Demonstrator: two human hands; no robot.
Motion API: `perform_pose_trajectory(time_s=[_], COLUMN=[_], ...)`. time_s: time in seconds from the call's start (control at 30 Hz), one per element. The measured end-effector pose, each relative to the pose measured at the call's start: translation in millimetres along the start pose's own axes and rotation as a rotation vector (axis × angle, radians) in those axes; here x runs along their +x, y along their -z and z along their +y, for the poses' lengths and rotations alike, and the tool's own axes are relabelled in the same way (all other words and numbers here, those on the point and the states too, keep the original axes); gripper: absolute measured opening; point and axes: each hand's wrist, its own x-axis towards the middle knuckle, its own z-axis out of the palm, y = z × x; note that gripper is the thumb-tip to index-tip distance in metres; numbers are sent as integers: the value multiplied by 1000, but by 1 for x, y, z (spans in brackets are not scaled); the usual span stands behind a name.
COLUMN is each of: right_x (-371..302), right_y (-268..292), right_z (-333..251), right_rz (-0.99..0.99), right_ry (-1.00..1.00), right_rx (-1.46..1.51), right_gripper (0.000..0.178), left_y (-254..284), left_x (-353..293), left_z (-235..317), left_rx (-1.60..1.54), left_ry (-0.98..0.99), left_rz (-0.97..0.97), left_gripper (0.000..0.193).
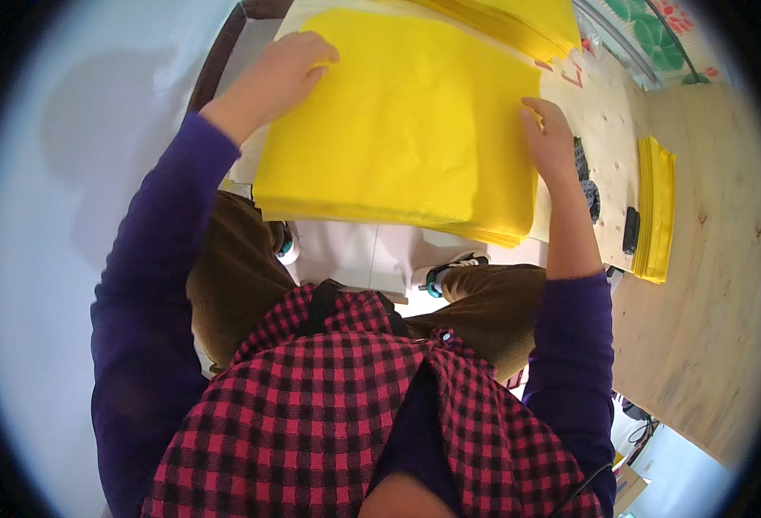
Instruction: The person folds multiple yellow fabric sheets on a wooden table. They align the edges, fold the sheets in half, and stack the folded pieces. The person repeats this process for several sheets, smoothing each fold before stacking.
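A stack of yellow fabric sheets lies on the table in front of me, its near edges hanging slightly past the table's front. My left hand is at the upper left edge of the stack, fingers curled and thumb bent in, gripping the edge of the top sheet. At the right edge, my right hand has its thumb and forefinger closed on the same sheet's side. The top sheet lies nearly flat, with soft creases toward the right. The fingertips are partly hidden.
Another yellow pile lies behind the stack. On the right are a folded yellow bundle, a small black object and a dark patterned item on the wooden table. A white wall stands at the left.
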Motion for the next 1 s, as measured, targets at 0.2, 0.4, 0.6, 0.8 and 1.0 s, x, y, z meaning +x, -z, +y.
perform_pose_trajectory(time_s=[0.2,0.4,0.6,0.8,1.0], right_x=[-34,15,-46,-8,-42], right_y=[5,-4,18,-2,23], right_z=[-3,4,-21,-21,-27], right_rz=[-140,-79,-114,-22,-58], right_ry=[62,-16,110,-7,114], right_rx=[-45,-123,-86,-100,-50], right_gripper=[27,30,30,31,30], left_y=[-14,-20,5,1,16], left_x=[-23,23,-31,6,-23], left_z=[16,-20,21,8,13], left_rx=[11,117,-80,-85,-63], left_ry=[34,28,-21,134,6], left_rz=[-74,-15,-57,-21,79], left_gripper=[21,24,19,19,17])
